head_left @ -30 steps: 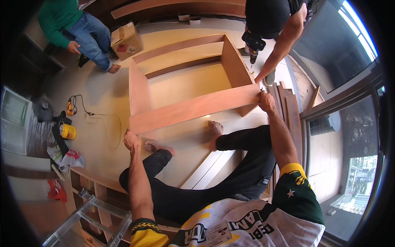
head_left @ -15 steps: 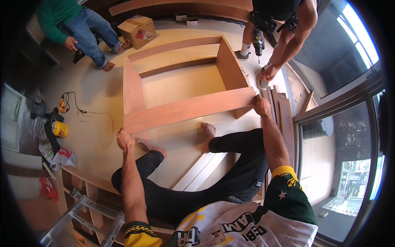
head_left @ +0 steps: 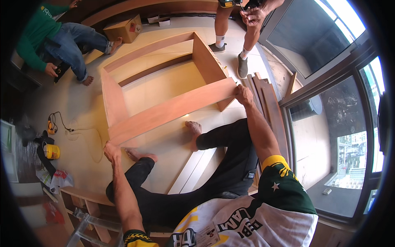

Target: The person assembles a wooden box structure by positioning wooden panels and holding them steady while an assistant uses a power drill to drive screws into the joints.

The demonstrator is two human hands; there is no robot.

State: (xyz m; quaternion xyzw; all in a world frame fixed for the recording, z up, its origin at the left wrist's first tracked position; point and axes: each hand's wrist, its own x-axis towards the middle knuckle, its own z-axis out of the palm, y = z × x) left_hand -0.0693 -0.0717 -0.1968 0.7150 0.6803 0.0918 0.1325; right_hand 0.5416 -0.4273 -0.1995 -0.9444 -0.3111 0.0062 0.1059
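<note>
A reddish-brown wooden board (head_left: 175, 108) spans the near side of a large open box frame (head_left: 207, 61). At the board's left end my left hand (head_left: 112, 151) is closed around the corner. My right hand (head_left: 244, 95) grips the opposite end, where the board meets the frame's right side panel. The board's broad face is tilted up. I cannot tell whether it is fastened to the frame. My bare feet stand on the floor just on the near side of it.
Far right, a co-worker holds a power drill (head_left: 228, 3). Another person in a green top (head_left: 31, 43) is at the far left beside a cardboard box (head_left: 123, 29). Dark planks (head_left: 263, 96) lie right, white strips (head_left: 191, 171) nearer, a ladder (head_left: 88, 224) near left, a cord (head_left: 61, 119) left.
The view has shifted, moving the frame left in the picture. Both my hands keep their hold on the board. The far-right co-worker has straightened and raised the drill from near the floor.
</note>
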